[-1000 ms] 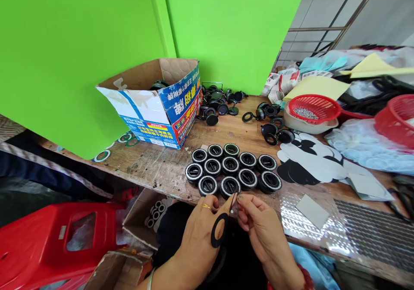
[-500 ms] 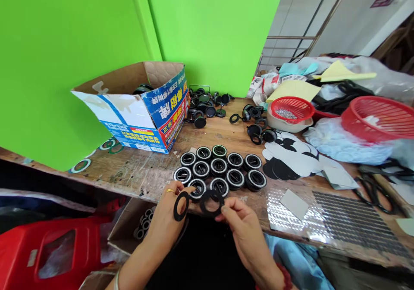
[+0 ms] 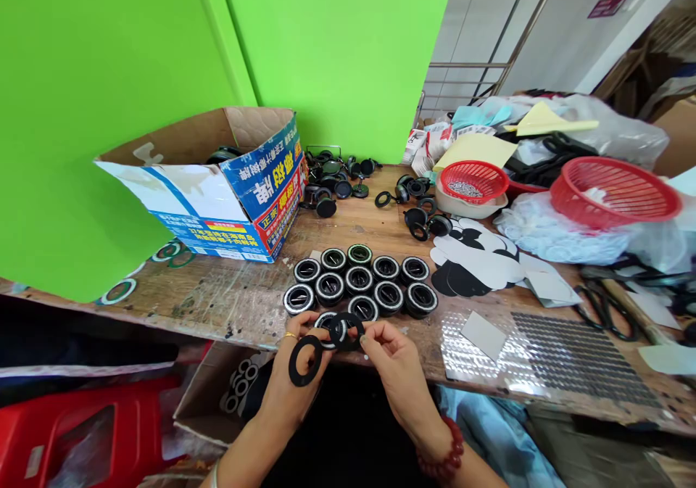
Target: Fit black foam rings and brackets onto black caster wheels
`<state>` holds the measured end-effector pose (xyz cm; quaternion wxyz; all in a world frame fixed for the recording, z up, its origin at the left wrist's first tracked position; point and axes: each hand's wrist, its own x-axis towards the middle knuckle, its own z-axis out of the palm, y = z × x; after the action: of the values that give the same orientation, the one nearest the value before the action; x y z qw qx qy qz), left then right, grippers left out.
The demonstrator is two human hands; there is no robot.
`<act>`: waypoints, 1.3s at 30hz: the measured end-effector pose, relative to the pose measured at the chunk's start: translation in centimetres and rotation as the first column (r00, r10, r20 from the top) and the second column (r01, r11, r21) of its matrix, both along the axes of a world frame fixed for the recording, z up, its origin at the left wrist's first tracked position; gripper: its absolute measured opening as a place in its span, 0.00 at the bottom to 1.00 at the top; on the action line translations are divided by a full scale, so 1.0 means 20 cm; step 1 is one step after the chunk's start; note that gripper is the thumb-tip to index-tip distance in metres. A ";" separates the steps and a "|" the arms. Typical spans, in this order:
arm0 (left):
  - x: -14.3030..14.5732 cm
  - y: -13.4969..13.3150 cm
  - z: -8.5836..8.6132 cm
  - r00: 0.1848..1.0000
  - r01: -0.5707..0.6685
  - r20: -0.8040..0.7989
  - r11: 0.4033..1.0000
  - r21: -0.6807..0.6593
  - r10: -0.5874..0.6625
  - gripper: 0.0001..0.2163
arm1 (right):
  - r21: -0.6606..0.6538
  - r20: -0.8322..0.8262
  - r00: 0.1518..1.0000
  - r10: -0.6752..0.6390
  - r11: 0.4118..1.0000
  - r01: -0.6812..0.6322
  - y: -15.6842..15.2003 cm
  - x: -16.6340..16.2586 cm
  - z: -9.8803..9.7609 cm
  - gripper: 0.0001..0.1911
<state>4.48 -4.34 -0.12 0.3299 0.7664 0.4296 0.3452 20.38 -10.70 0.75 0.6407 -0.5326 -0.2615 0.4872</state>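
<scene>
My left hand (image 3: 296,379) pinches a flat black ring (image 3: 304,361) at the table's near edge. My right hand (image 3: 394,368) holds a second black ring (image 3: 346,331) by its rim, over the nearest round part in a cluster of several black round parts with silver rims (image 3: 359,285) on the wooden table (image 3: 228,296). The two rings sit side by side, close together. A gold band is on a left finger and a red bead bracelet on the right wrist.
An open cardboard box (image 3: 217,176) stands at the back left. Loose black parts (image 3: 337,176) lie behind it. Black and white discs (image 3: 478,259), two red baskets (image 3: 612,191), scissors (image 3: 603,307) and a dotted sheet (image 3: 570,354) fill the right. A red stool (image 3: 70,430) and a box of parts (image 3: 239,386) sit below.
The single ring pinched between both hands is now two rings, one in each hand. The right hand brought its ring up over the nearest round part. The camera view shifted right.
</scene>
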 end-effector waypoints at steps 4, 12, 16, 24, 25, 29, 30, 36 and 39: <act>0.04 -0.03 -0.01 0.996 -0.051 0.071 0.998 0.024 0.049 0.05 | -0.007 0.015 1.000 -0.002 1.000 0.002 -0.01 0.01 0.00 0.16; 0.07 -0.04 0.04 0.965 -0.082 0.205 0.932 -0.353 0.162 0.15 | -0.144 -0.007 1.000 -0.024 0.989 0.022 -0.03 0.14 0.06 0.22; 0.07 0.01 0.03 0.905 -0.003 0.309 0.733 -0.680 0.291 0.23 | -0.150 -0.002 1.000 -0.027 0.988 0.027 -0.03 0.15 0.09 0.23; 0.24 -0.04 0.05 0.827 0.058 0.395 0.639 -0.767 0.400 0.22 | -0.139 -0.019 0.991 -0.130 0.982 0.126 0.03 0.24 0.05 0.20; 0.27 -0.04 0.05 0.819 0.068 0.410 0.641 -0.765 0.402 0.21 | -0.123 -0.016 0.989 -0.147 0.982 0.144 0.04 0.26 0.04 0.19; 0.29 -0.03 0.06 0.804 0.128 0.439 0.604 -0.787 0.402 0.21 | -0.123 0.004 0.985 -0.172 0.978 0.171 0.03 0.31 0.05 0.17; 0.28 -0.03 0.06 0.805 0.140 0.438 0.589 -0.796 0.401 0.21 | -0.141 0.018 0.986 -0.167 0.976 0.168 0.01 0.31 0.06 0.17; 0.16 -0.05 0.09 0.827 0.186 0.415 0.512 -0.839 0.380 0.21 | -0.246 0.006 0.999 -0.039 0.969 0.040 -0.07 0.20 0.06 0.15; 0.14 -0.05 0.10 0.828 0.217 0.426 0.493 -0.842 0.364 0.19 | -0.227 -0.015 1.000 -0.007 0.974 0.003 -0.07 0.14 0.03 0.12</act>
<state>7.31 -5.40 1.88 0.7617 0.3391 0.4618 0.3025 23.28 -12.13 1.37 0.5789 -0.5991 -0.1977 0.5166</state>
